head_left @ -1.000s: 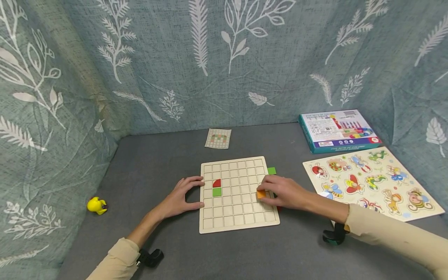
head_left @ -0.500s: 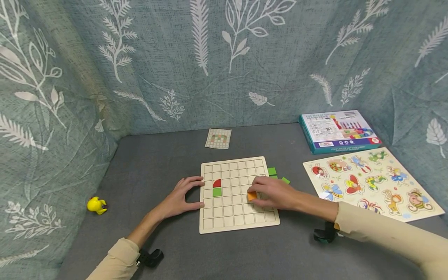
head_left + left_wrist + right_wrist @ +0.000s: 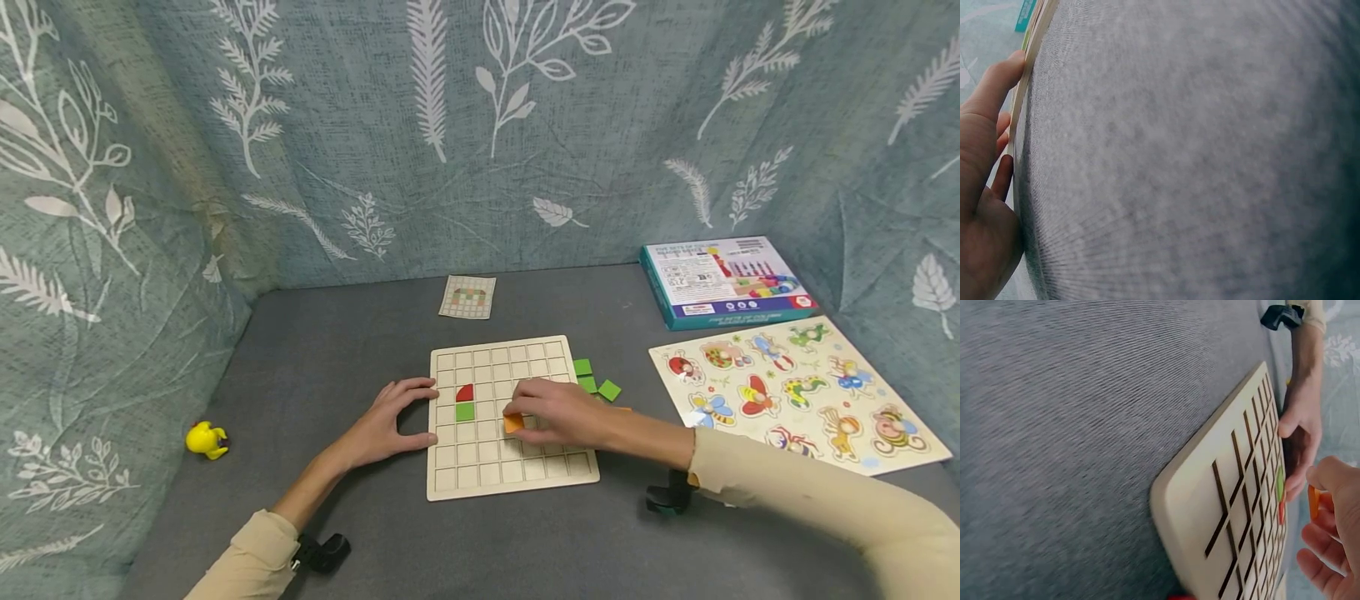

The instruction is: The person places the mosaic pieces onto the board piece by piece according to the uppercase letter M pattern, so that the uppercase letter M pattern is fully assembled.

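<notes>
My right hand [image 3: 566, 412] pinches an orange tile [image 3: 513, 423] between thumb and fingers, above the middle of a wooden grid board [image 3: 490, 473]. The right wrist view shows the same orange tile [image 3: 1314, 501] edge-on, held off the board. Fingertips and thumb of my left hand [image 3: 381, 425] touch the board's left edge; the left wrist view shows them against the board's side [image 3: 1035, 47]. A red quarter-round tile [image 3: 465, 392] lies in a square of the grid, directly above a green tile [image 3: 465, 412]. My right hand hides part of the board's right side.
Several green tiles [image 3: 609, 390] lie right of the board; something orange [image 3: 625, 409] shows partly behind my forearm. A small pattern card [image 3: 467, 297] lies beyond the board. Right stand a boxed toy set [image 3: 731, 281] and an insect puzzle board [image 3: 802, 396]. A yellow toy duck [image 3: 207, 440] sits left.
My right hand has moved left across the board with the orange tile, from its right side to near the middle. More green tiles are uncovered. My left hand stays put.
</notes>
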{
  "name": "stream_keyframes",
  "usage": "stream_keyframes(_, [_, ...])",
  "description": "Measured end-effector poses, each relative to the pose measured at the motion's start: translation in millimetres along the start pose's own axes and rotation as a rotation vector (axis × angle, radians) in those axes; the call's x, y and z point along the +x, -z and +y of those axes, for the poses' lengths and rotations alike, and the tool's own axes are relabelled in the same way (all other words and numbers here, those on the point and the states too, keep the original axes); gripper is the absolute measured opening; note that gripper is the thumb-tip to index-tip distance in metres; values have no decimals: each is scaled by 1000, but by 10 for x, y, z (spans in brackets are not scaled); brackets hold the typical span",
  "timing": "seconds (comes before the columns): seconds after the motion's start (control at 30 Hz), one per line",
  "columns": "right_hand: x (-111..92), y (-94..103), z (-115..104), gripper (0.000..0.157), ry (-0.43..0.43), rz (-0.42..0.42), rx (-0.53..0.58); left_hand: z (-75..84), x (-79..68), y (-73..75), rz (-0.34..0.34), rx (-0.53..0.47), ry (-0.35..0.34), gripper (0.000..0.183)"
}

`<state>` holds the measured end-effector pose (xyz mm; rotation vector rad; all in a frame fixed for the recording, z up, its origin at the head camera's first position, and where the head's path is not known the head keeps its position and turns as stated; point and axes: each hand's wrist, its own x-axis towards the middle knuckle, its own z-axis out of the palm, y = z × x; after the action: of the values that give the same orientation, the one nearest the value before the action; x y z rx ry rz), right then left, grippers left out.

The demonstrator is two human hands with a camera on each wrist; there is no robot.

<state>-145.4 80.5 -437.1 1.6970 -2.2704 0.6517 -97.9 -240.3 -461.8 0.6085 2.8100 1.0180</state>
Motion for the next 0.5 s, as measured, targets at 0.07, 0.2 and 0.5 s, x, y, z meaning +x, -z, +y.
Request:
stream_keyframes(0.07, [37,-20,-10,17,6,-3,-3,1,0,5,-1,-6,0,62])
stream_keyframes(0.2, [113,-59,-28,16,1,-14,-12,8,6,15,-1,-9,-1,62])
stream_keyframes(0.5, [344,-196,-98,18,17,-65,0,10,5,23,-11,-8,14,61])
